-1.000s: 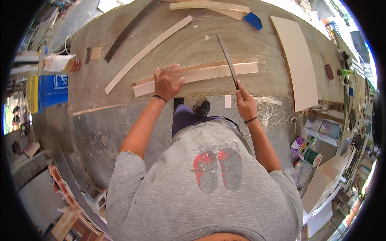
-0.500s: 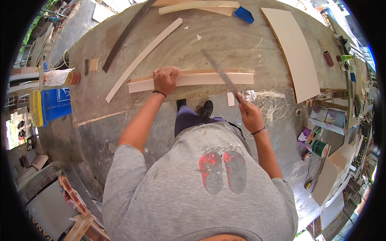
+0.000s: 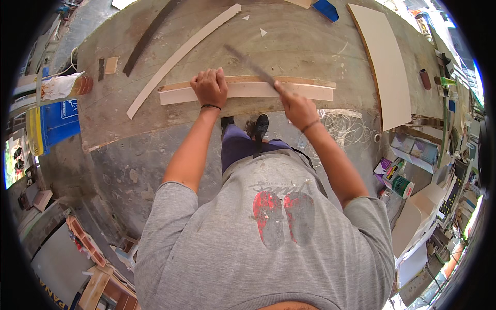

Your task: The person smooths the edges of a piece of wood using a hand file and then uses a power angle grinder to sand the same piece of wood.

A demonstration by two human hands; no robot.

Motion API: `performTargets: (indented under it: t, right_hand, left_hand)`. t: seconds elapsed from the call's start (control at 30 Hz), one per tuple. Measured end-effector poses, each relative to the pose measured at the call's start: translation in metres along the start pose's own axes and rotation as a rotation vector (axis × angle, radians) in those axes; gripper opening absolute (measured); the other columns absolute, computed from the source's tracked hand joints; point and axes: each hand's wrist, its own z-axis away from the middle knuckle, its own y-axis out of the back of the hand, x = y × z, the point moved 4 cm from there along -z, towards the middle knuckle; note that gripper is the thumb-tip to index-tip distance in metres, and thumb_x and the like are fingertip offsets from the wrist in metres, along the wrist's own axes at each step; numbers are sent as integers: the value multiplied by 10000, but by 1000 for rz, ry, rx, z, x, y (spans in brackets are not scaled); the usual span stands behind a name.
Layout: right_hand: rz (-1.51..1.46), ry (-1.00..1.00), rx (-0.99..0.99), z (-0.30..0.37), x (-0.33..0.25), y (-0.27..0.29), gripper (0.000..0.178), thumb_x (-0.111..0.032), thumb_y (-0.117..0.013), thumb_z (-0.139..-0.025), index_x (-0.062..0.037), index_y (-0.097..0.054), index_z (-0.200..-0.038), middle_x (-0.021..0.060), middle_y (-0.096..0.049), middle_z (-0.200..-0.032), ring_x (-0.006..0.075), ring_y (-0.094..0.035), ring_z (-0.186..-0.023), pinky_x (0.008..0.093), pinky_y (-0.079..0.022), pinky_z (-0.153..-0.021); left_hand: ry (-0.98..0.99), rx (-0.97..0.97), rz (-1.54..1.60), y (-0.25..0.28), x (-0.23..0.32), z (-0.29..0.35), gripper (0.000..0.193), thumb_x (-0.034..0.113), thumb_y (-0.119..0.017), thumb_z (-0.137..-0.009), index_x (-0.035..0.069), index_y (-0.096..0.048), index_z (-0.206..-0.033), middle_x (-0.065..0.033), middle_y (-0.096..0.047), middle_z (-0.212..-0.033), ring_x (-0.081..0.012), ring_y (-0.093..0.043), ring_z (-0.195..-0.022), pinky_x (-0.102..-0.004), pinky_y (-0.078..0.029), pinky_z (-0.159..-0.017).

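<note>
Along the near edge of the worktable (image 3: 289,51) lies a long wooden strip (image 3: 248,90) with a pale face and a bare brown upper edge. My left hand (image 3: 211,89) is closed over its left part, pressing it to the table. In my right hand (image 3: 298,107) is a long, narrow metal file (image 3: 248,62), gripped by its near end. The file slants across the strip's upper edge, its far end pointing away to the left. My right fingers partly hide the grip.
A pale curved-looking strip (image 3: 181,59) and a dark strip (image 3: 150,37) lie to the left. On the right is a large pale board (image 3: 385,67). A blue scrap (image 3: 325,10) sits at the back. Tangled pale strapping (image 3: 346,129) lies on the floor.
My right hand has pushed the file forward and to the left across the strip's edge. My left hand still holds the strip. The view has shifted slightly.
</note>
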Motion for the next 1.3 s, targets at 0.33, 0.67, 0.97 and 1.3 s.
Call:
performTargets:
  t: [0.33,0.67,0.97,1.3]
  right_hand:
    - [-40,-39,-123,69,-29,6,464,-236,-524,-931,-337,-455,-1378,145,-566,-731,359,-602,-612,452,-499,-572]
    - [3,-67,-49,31,-22,6,468,-253,-531,-930,-352,-447,-1380,140,-557,-707,355,-606,-625,455,-497,-572]
    - [-33,-26,-190,69,-48,-6,473,-260,-535,-927,-359,-442,-1380,127,-567,-740,349,-595,-601,452,-495,-555]
    - [22,-14,-40,7,-51,-21,487,-256,-519,-931,-381,-409,-1389,166,-603,-776,385,-618,-655,473,-506,-590]
  left_hand:
    - [6,4,73,3,-2,2,275,279,-466,-954,101,-579,-777,-39,-585,-732,-238,-566,-804,-374,-324,-827]
    - [-1,90,153,7,-12,-6,243,323,-518,-929,104,-566,-834,-43,-599,-766,-257,-577,-766,-396,-357,-797]
    - [29,32,-243,20,-75,-20,337,289,-508,-892,120,-550,-604,-26,-596,-661,-237,-570,-716,-398,-347,-736]
    - [37,-53,-225,18,-71,-23,286,282,-508,-882,136,-570,-644,-8,-613,-703,-221,-584,-742,-406,-337,-716]
